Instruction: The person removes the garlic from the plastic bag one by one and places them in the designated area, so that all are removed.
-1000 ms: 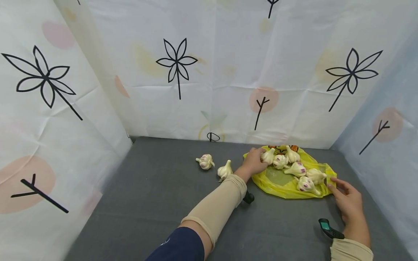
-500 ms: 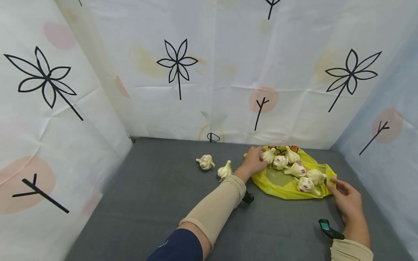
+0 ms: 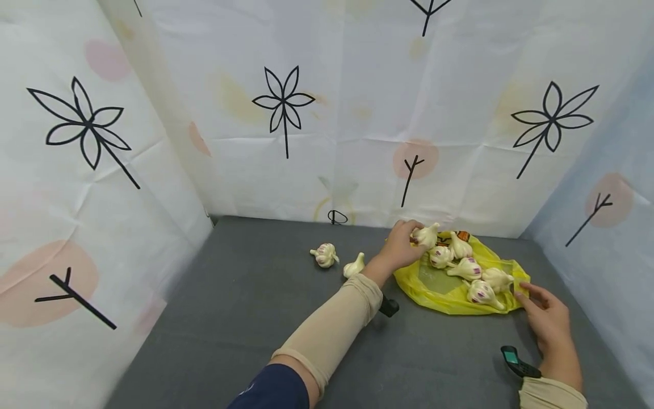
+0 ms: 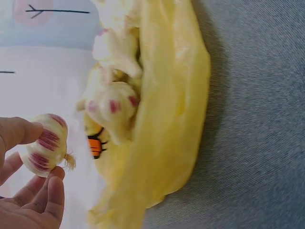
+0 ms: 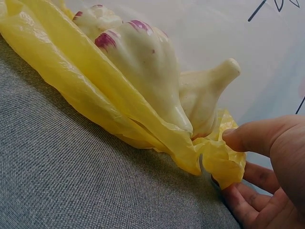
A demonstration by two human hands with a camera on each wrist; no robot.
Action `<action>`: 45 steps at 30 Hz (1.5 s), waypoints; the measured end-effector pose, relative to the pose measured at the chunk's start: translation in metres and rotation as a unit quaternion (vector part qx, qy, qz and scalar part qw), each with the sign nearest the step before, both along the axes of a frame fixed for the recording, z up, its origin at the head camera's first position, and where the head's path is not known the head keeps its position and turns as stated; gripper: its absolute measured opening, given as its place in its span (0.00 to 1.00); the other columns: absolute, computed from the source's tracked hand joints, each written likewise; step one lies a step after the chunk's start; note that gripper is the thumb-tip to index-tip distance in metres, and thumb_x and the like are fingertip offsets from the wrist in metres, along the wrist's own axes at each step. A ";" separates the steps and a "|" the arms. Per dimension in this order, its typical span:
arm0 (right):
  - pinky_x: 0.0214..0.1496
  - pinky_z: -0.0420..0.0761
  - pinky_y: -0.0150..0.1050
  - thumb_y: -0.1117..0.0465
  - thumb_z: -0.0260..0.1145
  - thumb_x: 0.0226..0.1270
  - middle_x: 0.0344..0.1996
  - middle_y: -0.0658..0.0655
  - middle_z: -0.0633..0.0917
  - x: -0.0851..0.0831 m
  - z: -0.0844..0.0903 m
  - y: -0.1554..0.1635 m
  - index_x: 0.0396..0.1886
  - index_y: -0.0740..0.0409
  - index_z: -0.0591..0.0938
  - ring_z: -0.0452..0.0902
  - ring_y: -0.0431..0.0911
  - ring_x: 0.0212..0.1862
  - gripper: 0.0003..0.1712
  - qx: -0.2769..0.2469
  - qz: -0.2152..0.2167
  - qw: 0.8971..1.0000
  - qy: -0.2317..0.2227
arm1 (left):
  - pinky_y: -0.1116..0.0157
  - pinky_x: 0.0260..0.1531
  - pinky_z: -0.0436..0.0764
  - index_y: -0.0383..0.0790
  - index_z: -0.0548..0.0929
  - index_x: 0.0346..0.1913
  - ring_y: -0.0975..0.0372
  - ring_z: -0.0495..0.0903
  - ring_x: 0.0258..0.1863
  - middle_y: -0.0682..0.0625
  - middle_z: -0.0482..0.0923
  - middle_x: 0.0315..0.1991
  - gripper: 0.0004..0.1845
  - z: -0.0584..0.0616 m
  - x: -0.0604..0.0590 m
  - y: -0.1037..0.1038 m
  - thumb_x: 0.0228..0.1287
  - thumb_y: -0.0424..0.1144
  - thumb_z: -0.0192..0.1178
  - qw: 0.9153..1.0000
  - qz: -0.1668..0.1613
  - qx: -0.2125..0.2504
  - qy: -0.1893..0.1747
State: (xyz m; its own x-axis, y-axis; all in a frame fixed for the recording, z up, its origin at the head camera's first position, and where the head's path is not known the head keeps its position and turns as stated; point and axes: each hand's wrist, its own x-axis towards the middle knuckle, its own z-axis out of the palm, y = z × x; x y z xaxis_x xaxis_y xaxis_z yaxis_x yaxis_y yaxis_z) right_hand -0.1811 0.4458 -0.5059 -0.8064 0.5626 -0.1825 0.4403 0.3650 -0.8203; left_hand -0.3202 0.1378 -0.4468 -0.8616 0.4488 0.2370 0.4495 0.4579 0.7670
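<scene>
My left hand (image 3: 401,247) pinches a garlic bulb (image 4: 46,145) between thumb and fingers, lifted a little above the left side of a yellow plastic bag (image 3: 434,298). Purple streaks and a tuft of roots show on that bulb in the left wrist view. Several more garlic bulbs (image 3: 466,267) lie in the open bag. At the bag's right edge my right hand (image 3: 549,318) pinches the yellow plastic between thumb and fingers, plainly seen in the right wrist view. To the left of the bag, two bulbs lie on the grey cloth: one garlic bulb (image 3: 325,255) and another garlic bulb (image 3: 353,266) partly behind my left wrist.
A grey cloth (image 3: 245,307) covers the table. White printed sheets (image 3: 357,113) stand as walls at the back, left and right, the back one close behind the bag. A black wrist device (image 3: 518,363) sits on my right wrist.
My left hand has raised the garlic bulb slightly up and to the right from the bag's left edge. The right hand keeps its hold on the bag. The head view has shifted slightly.
</scene>
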 end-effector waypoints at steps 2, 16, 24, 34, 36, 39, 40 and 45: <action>0.63 0.68 0.51 0.38 0.58 0.69 0.66 0.52 0.70 0.001 0.000 0.000 0.73 0.43 0.68 0.59 0.55 0.70 0.35 0.000 0.000 1.000 -0.008 | 0.76 0.39 0.79 0.49 0.74 0.63 0.65 0.76 0.43 0.50 0.70 0.54 0.24 0.003 0.002 -0.003 0.66 0.43 0.64 1.000 -0.009 0.013 0.003; 0.66 0.67 0.54 0.38 0.59 0.68 0.52 0.37 0.72 0.007 -0.009 0.002 0.72 0.39 0.69 0.58 0.58 0.73 0.34 -0.012 -0.021 1.000 -0.013 | 0.73 0.41 0.82 0.50 0.76 0.62 0.66 0.83 0.43 0.50 0.73 0.55 0.23 0.006 0.028 -0.041 0.64 0.45 0.66 0.996 -0.081 0.044 0.011; 0.64 0.67 0.52 0.37 0.59 0.68 0.49 0.34 0.70 0.004 0.000 0.005 0.72 0.37 0.69 0.59 0.56 0.70 0.35 -0.008 -0.014 1.000 -0.012 | 0.72 0.44 0.83 0.55 0.76 0.61 0.68 0.82 0.44 0.50 0.72 0.57 0.24 0.003 0.040 -0.079 0.63 0.44 0.68 0.993 -0.069 0.096 0.013; 0.68 0.64 0.56 0.38 0.60 0.68 0.49 0.37 0.71 -0.001 0.004 0.003 0.72 0.39 0.70 0.58 0.58 0.70 0.34 -0.008 -0.013 1.000 -0.008 | 0.53 0.51 0.83 0.57 0.74 0.64 0.64 0.82 0.50 0.50 0.71 0.60 0.25 -0.002 0.052 -0.141 0.65 0.45 0.66 0.991 0.000 0.132 0.013; 0.67 0.65 0.55 0.38 0.60 0.68 0.49 0.37 0.71 -0.001 0.003 0.002 0.72 0.40 0.70 0.59 0.58 0.69 0.34 -0.005 -0.012 1.000 -0.007 | 0.53 0.50 0.83 0.56 0.75 0.63 0.62 0.82 0.50 0.50 0.71 0.59 0.24 -0.005 0.052 -0.153 0.65 0.45 0.66 0.991 0.017 0.135 0.016; 0.63 0.68 0.52 0.38 0.60 0.68 0.48 0.35 0.71 -0.001 0.003 0.002 0.71 0.40 0.70 0.61 0.57 0.67 0.34 0.001 -0.010 1.000 -0.006 | 0.54 0.49 0.84 0.54 0.75 0.63 0.59 0.82 0.50 0.49 0.72 0.57 0.24 -0.008 0.052 -0.169 0.64 0.44 0.67 0.988 0.040 0.149 0.019; 0.62 0.68 0.50 0.38 0.60 0.68 0.47 0.35 0.70 -0.001 0.003 0.001 0.71 0.39 0.70 0.61 0.57 0.66 0.34 0.004 -0.009 1.000 -0.007 | 0.53 0.48 0.84 0.53 0.76 0.62 0.58 0.82 0.50 0.48 0.72 0.56 0.24 -0.008 0.052 -0.174 0.64 0.44 0.67 0.987 0.046 0.156 0.020; 0.61 0.68 0.49 0.36 0.59 0.68 0.52 0.39 0.72 0.000 0.003 0.001 0.72 0.39 0.69 0.58 0.57 0.70 0.35 -0.001 -0.005 1.000 -0.013 | 0.51 0.47 0.83 0.51 0.77 0.62 0.54 0.83 0.50 0.44 0.72 0.53 0.24 -0.005 0.053 -0.198 0.63 0.42 0.68 0.980 0.078 0.181 0.021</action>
